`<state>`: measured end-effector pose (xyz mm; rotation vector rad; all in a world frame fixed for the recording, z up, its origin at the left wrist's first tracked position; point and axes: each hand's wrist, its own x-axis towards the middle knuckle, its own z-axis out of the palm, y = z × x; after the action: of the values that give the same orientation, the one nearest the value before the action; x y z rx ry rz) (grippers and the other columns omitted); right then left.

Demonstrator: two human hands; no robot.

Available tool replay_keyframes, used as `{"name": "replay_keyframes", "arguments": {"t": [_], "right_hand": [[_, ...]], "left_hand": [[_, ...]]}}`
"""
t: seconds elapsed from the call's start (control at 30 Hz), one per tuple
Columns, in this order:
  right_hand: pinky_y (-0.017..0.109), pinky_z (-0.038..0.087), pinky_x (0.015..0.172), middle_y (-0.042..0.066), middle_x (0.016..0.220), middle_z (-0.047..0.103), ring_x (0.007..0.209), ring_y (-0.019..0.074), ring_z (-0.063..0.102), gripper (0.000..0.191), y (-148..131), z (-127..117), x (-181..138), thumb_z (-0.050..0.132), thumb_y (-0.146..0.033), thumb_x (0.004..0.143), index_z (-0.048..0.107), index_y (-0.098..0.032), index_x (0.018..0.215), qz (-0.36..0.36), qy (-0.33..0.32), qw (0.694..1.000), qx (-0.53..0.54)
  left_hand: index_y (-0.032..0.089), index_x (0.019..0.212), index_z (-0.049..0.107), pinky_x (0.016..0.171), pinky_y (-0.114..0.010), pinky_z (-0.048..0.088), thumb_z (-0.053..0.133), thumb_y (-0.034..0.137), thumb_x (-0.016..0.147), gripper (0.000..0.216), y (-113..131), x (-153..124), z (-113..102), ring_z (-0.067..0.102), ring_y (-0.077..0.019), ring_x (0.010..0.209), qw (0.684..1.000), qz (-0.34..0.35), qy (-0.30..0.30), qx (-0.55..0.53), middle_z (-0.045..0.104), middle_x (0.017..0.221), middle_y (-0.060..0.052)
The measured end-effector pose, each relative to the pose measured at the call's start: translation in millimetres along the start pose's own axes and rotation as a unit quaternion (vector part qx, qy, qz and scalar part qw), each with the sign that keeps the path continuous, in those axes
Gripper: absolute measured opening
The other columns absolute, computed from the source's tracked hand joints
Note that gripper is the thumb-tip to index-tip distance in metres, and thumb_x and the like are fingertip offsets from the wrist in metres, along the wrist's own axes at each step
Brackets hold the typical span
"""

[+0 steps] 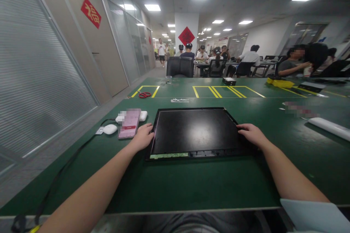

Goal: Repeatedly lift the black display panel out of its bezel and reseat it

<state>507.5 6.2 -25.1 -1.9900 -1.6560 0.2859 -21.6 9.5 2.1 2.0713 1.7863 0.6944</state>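
Note:
A black flat screen panel [194, 131] lies face up on the green table [175, 185], with a thin green strip along its near edge. My left hand [143, 136] rests against the panel's left edge, fingers curled onto the frame. My right hand [251, 134] lies on the panel's right edge with its fingers stretched toward the corner. Both hands touch the panel; neither lifts it.
A pink phone [129, 123] and white earbud cases [110, 129] with a black cable lie left of the panel. Red scissors [144, 94], a clear cup [168, 79] and a small black box [229, 81] sit farther back. A white bar [329, 126] lies at right. People sit at distant tables.

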Motion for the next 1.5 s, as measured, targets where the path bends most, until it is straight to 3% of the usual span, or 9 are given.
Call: {"name": "replay_keyframes", "arguments": {"t": [0.17, 0.23, 0.33, 0.47, 0.7, 0.97, 1.07, 1.33, 1.5], "right_hand": [[0.046, 0.052, 0.107, 0.010, 0.116, 0.078, 0.114, 0.0321, 0.071, 0.033, 0.4, 2.4, -0.2, 0.065, -0.031, 0.073, 0.084, -0.025, 0.099, -0.006, 0.017, 1.000, -0.003], [0.045, 0.052, 0.107, 0.010, 0.117, 0.078, 0.114, 0.0316, 0.071, 0.033, 0.2, 2.7, -0.4, 0.066, -0.030, 0.073, 0.084, -0.024, 0.099, -0.003, 0.018, 1.000, -0.005], [0.045, 0.050, 0.109, 0.009, 0.118, 0.078, 0.118, 0.0321, 0.070, 0.033, 0.3, 2.9, -0.1, 0.066, -0.029, 0.073, 0.084, -0.024, 0.099, -0.006, 0.016, 1.000, -0.014], [0.047, 0.049, 0.110, 0.012, 0.122, 0.077, 0.121, 0.0340, 0.068, 0.035, 0.5, 3.1, 0.4, 0.066, -0.029, 0.074, 0.084, -0.022, 0.103, -0.013, 0.012, 0.999, -0.029], [0.046, 0.049, 0.111, 0.012, 0.125, 0.076, 0.123, 0.0331, 0.068, 0.036, -2.2, 2.8, -2.0, 0.065, -0.027, 0.076, 0.083, -0.021, 0.107, -0.009, 0.010, 0.999, -0.034], [0.046, 0.051, 0.110, 0.011, 0.121, 0.077, 0.121, 0.0340, 0.068, 0.034, -4.3, 0.6, -2.7, 0.066, -0.028, 0.074, 0.084, -0.023, 0.102, -0.014, 0.009, 0.999, -0.027], [0.045, 0.050, 0.111, 0.010, 0.123, 0.077, 0.122, 0.0332, 0.068, 0.035, -4.8, 0.5, -2.9, 0.065, -0.027, 0.075, 0.084, -0.023, 0.104, -0.012, 0.009, 0.999, -0.031], [0.044, 0.049, 0.112, 0.013, 0.127, 0.075, 0.124, 0.0331, 0.067, 0.039, -8.5, -2.5, -4.5, 0.062, -0.026, 0.078, 0.083, -0.019, 0.110, -0.004, -0.009, 0.999, -0.045], [0.045, 0.048, 0.112, 0.010, 0.123, 0.076, 0.123, 0.0325, 0.068, 0.036, -6.0, -0.6, -4.0, 0.063, -0.026, 0.076, 0.083, -0.022, 0.106, -0.011, 0.008, 0.999, -0.039]], "left_hand": [[0.025, 0.093, 0.082, 0.111, -0.044, 0.051, 0.065, 0.019, 0.068, 0.031, 19.9, -6.8, -8.6, 0.069, -0.0337, 0.121, 0.969, -0.058, 0.065, -0.231, 0.081, 0.111, -0.006], [0.024, 0.102, 0.082, 0.090, -0.039, 0.061, 0.065, 0.017, 0.070, 0.036, 30.4, -10.1, -11.4, 0.075, -0.0297, 0.098, 0.938, -0.119, 0.061, -0.320, 0.082, 0.094, -0.005], [0.020, 0.120, 0.077, 0.061, -0.029, 0.059, 0.065, 0.013, 0.076, 0.046, 43.8, -14.1, -13.3, 0.072, -0.0215, 0.065, 0.883, -0.208, 0.054, -0.417, 0.078, 0.077, -0.003], [0.017, 0.140, 0.066, 0.048, -0.024, 0.053, 0.059, 0.007, 0.083, 0.058, 51.7, -16.3, -13.1, 0.066, -0.0160, 0.050, 0.840, -0.254, 0.043, -0.478, 0.074, 0.068, -0.001], [0.021, 0.142, 0.063, 0.046, -0.023, 0.053, 0.068, 0.010, 0.081, 0.062, 47.7, -15.2, -9.0, 0.065, -0.0150, 0.046, 0.810, -0.259, 0.042, -0.525, 0.073, 0.069, 0.000], [0.020, 0.142, 0.061, 0.048, -0.024, 0.055, 0.063, 0.009, 0.087, 0.056, 39.7, -6.9, 4.9, 0.067, -0.0157, 0.047, 0.757, -0.283, 0.071, -0.585, 0.074, 0.071, -0.001], [0.020, 0.144, 0.057, 0.048, -0.025, 0.056, 0.063, 0.008, 0.088, 0.057, 38.5, -6.3, 4.3, 0.069, -0.0166, 0.049, 0.746, -0.279, 0.050, -0.603, 0.075, 0.074, -0.002], [0.029, 0.162, 0.032, 0.048, -0.026, 0.056, 0.084, 0.016, 0.079, 0.099, 44.1, -15.2, -3.9, 0.072, -0.0186, 0.052, 0.778, -0.264, 0.013, -0.569, 0.078, 0.086, -0.003], [0.018, 0.148, 0.053, 0.061, -0.027, 0.060, 0.082, 0.015, 0.080, 0.074, 47.2, -16.0, -4.2, 0.077, -0.0212, 0.070, 0.784, -0.234, 0.003, -0.575, 0.080, 0.090, -0.007]]}}
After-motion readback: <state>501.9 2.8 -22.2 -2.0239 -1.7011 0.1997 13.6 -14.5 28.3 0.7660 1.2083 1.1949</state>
